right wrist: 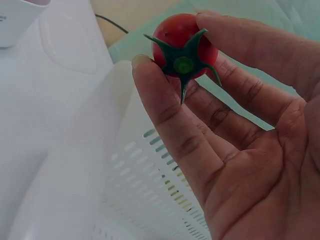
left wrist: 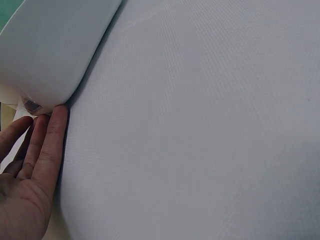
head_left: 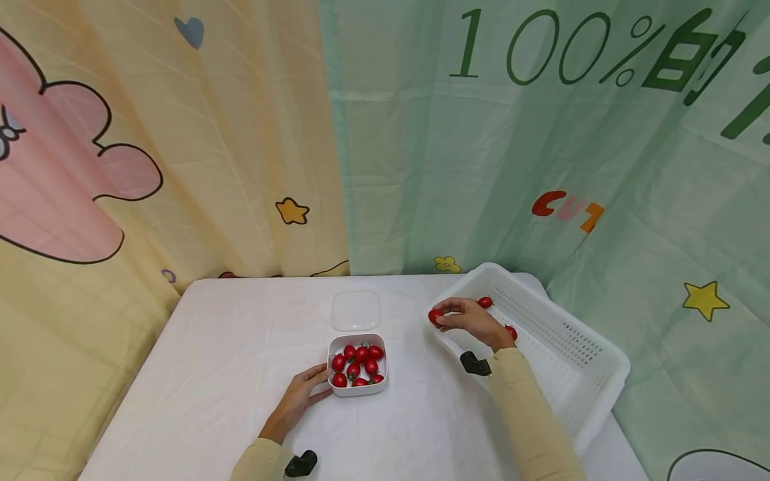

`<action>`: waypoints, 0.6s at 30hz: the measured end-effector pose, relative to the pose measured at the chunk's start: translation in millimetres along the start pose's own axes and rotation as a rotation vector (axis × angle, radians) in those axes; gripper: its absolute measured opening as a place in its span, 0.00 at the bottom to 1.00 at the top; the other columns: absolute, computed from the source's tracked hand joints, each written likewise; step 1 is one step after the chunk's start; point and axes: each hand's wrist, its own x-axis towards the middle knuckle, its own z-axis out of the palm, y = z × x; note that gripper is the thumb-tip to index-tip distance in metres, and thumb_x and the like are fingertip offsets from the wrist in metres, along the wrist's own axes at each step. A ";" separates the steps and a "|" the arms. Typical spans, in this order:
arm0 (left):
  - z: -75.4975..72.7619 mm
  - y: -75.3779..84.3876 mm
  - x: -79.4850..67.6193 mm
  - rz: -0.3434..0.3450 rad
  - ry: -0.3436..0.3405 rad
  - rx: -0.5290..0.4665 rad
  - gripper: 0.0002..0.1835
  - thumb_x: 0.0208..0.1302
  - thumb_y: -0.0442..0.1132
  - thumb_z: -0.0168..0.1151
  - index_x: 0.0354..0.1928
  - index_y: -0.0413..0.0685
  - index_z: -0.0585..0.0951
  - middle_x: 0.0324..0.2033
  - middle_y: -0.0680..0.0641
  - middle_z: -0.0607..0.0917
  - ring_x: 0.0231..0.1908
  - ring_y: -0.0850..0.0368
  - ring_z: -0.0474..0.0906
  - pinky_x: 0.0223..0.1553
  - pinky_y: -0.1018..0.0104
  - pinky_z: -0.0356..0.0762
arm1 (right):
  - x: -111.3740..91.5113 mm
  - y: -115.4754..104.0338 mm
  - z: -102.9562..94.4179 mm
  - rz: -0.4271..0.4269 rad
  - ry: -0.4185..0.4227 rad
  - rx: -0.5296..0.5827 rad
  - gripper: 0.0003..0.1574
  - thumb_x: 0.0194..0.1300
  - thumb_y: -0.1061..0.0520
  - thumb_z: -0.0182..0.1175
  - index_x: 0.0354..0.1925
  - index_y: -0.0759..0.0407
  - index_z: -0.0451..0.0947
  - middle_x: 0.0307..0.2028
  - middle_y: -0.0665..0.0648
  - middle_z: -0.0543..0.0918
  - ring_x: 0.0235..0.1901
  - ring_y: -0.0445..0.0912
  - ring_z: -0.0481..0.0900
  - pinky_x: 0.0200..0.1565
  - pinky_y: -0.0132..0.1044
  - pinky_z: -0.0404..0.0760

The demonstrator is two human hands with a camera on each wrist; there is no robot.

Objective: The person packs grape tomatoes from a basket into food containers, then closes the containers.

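My right hand (head_left: 475,322) pinches a cherry tomato (right wrist: 180,37) between fingertips and thumb, over the left rim of the white slotted basket (head_left: 592,394). In the right wrist view its green star-shaped stem cap faces the camera. My left hand (head_left: 303,394) touches the left side of a small white box (head_left: 359,391) with fairly straight fingers; the left wrist view shows those fingertips at the box's lower edge. Several cherry tomatoes (head_left: 353,369) lie inside the box. Two more, one red tomato (head_left: 484,302) and another tomato (head_left: 511,333), are in the basket near my right hand.
A clear lid (head_left: 355,311) lies flat on the white tablecloth (head_left: 240,334) behind the box. The basket stands at the table's right side, angled. Printed curtains (head_left: 397,167) hang close behind the table and along both sides.
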 end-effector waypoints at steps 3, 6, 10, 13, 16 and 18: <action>-0.5 0.4 -0.8 -0.003 0.000 0.002 0.30 0.70 0.42 0.55 0.65 0.25 0.64 0.63 0.28 0.67 0.59 0.39 0.70 0.54 0.50 0.77 | 2.0 -3.5 7.7 -0.006 -0.017 0.014 0.23 0.64 0.59 0.63 0.54 0.70 0.75 0.47 0.62 0.80 0.41 0.52 0.83 0.51 0.43 0.82; -0.6 0.6 -1.5 -0.003 0.002 0.005 0.30 0.71 0.42 0.55 0.65 0.25 0.63 0.63 0.28 0.67 0.59 0.38 0.70 0.54 0.50 0.77 | 3.9 -6.5 16.6 -0.011 -0.033 0.033 0.22 0.65 0.60 0.62 0.55 0.70 0.75 0.47 0.63 0.80 0.42 0.52 0.83 0.52 0.46 0.82; -0.1 0.7 -2.4 -0.001 0.005 0.014 0.30 0.72 0.42 0.54 0.65 0.25 0.63 0.63 0.28 0.66 0.60 0.37 0.69 0.54 0.49 0.77 | 5.9 -9.0 28.7 -0.012 -0.057 0.045 0.22 0.65 0.59 0.62 0.54 0.69 0.75 0.47 0.62 0.80 0.42 0.53 0.83 0.52 0.45 0.81; 0.4 0.6 -2.6 0.001 0.007 0.010 0.30 0.71 0.42 0.54 0.65 0.25 0.63 0.63 0.28 0.67 0.59 0.37 0.70 0.54 0.49 0.77 | 8.2 -8.1 37.4 -0.009 -0.081 0.041 0.21 0.65 0.57 0.62 0.53 0.68 0.76 0.47 0.61 0.80 0.42 0.52 0.83 0.52 0.43 0.82; 0.7 0.2 -2.2 0.007 0.006 0.009 0.30 0.71 0.42 0.55 0.65 0.25 0.64 0.63 0.28 0.67 0.59 0.39 0.70 0.54 0.49 0.77 | 11.1 -6.2 46.1 -0.004 -0.097 0.031 0.21 0.65 0.57 0.62 0.53 0.68 0.76 0.47 0.61 0.80 0.41 0.50 0.83 0.51 0.42 0.82; 0.8 0.3 -2.0 0.011 0.004 0.007 0.30 0.71 0.42 0.55 0.65 0.25 0.64 0.63 0.28 0.67 0.58 0.39 0.71 0.54 0.50 0.78 | 12.8 -5.3 51.7 0.002 -0.103 0.026 0.21 0.65 0.57 0.62 0.53 0.67 0.76 0.47 0.61 0.80 0.40 0.49 0.83 0.51 0.41 0.82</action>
